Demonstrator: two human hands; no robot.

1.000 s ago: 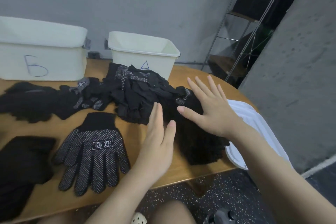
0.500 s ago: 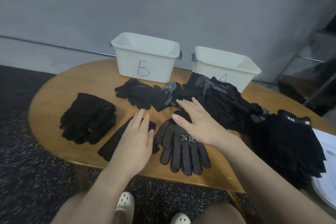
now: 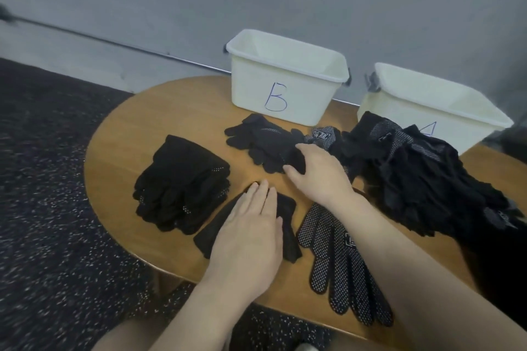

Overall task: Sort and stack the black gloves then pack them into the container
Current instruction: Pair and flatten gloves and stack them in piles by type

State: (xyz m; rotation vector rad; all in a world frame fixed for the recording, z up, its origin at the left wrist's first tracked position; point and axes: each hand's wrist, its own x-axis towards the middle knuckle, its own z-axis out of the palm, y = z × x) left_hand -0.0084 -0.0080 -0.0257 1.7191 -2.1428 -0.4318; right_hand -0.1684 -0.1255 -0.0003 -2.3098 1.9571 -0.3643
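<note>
Left hand (image 3: 248, 232): palm down, fingers straight and together, lying flat just below and left of the right hand; forearm runs back toward the bottom edge. Right hand (image 3: 319, 177): palm down, fingers curled at the tips, thumb spread toward the left hand. Right forearm crosses in from lower right. The two hands are near each other, not touching.

gloves (image 3: 422, 177): black, heaped right | container (image 3: 288, 88): white, upright, marked B
</note>
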